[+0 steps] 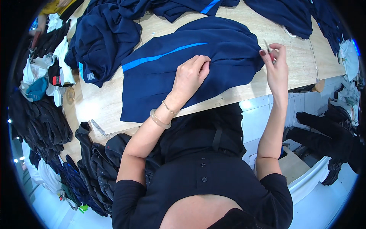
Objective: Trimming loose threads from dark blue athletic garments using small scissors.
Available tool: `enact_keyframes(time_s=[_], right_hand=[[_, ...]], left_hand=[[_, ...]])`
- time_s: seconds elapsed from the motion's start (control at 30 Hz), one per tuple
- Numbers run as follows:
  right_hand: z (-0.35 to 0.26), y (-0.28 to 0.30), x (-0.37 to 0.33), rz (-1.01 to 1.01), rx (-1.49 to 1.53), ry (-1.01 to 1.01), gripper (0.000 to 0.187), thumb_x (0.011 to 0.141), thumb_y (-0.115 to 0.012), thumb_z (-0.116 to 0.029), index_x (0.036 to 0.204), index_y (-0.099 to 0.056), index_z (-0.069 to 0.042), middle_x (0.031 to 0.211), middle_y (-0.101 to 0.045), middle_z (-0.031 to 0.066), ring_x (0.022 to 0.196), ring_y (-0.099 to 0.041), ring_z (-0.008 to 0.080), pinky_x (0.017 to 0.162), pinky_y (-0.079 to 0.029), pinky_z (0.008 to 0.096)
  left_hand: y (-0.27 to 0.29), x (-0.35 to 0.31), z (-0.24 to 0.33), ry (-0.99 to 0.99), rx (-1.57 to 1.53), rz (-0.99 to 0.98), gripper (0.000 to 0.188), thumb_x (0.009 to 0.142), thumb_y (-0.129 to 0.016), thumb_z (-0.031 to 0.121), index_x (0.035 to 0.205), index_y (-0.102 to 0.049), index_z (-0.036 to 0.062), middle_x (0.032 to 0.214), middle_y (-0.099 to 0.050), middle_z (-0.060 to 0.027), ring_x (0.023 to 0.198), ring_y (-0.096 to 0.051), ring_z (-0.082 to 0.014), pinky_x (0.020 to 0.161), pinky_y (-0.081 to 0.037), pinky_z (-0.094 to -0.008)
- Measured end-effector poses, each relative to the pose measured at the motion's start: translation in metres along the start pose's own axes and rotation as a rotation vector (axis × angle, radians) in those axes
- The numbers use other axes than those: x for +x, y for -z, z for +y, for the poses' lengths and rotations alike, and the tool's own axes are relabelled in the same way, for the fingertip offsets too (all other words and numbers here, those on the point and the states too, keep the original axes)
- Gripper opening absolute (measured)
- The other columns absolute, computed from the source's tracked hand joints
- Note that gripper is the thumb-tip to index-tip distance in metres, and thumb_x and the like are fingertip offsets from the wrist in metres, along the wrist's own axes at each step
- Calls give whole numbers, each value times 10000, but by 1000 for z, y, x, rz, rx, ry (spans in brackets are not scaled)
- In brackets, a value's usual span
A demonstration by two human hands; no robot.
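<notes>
A navy garment with a bright blue stripe [152,86] lies spread on the wooden table in front of me, its folds bunching toward the right. Over its middle is my left hand [190,74], thumb and forefinger pinched together; whatever they grip is too small or hidden to name. At the garment's right end, my right hand [276,63] is raised a little above the table. Its fingers close round a small pointed metal tool with a red handle [272,56], tip pointing away from me; the hand covers most of it.
More navy garments [106,34] are heaped at the far left, with others [286,15] at the far right. A curved metal piece [98,128] rests near the table's front left edge. Dark clothes [36,122] pile up on the left. Part of another person [57,7] shows at top left.
</notes>
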State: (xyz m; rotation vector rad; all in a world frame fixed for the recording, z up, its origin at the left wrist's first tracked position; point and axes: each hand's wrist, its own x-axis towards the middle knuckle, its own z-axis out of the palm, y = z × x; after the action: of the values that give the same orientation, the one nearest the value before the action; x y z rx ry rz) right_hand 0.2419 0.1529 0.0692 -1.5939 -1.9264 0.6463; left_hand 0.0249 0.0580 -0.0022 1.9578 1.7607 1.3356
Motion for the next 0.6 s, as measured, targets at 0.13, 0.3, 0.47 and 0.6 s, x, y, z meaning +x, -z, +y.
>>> enact_keyframes(time_s=[0.13,0.3,0.47,0.6], right_hand=[[-11,1,-4,-278,74,205,288,944,-568,-321,1041,-492,-62,780,-621,92,702,-602,200,685,-468,300],[-28,2,-2,-447,-43,252,233,878,-618,-186,1059,-599,-42,956,-636,129,893,-621,240,802,-477,329],[-15,6,4,-296,67,327,273,851,-649,-173,1102,-634,-66,964,-639,121,887,-621,248,806,-476,327],[-21,3,-1,-332,24,272,220,840,-661,-175,1018,-627,-49,936,-646,110,886,-623,235,794,-477,311]], left_hand=[[2,-1,4,172,-137,-12,88,849,-623,4,937,-628,2,773,-663,-83,638,-649,-164,595,-522,-242],[5,1,3,201,-155,-40,86,847,-631,22,932,-628,10,809,-656,-95,673,-651,-185,612,-523,-261],[9,4,12,142,-215,-128,102,825,-663,61,919,-639,28,820,-640,-102,684,-643,-237,628,-525,-294],[5,5,5,-10,-31,-76,88,850,-645,40,929,-644,2,806,-651,-101,685,-650,-181,622,-523,-260]])
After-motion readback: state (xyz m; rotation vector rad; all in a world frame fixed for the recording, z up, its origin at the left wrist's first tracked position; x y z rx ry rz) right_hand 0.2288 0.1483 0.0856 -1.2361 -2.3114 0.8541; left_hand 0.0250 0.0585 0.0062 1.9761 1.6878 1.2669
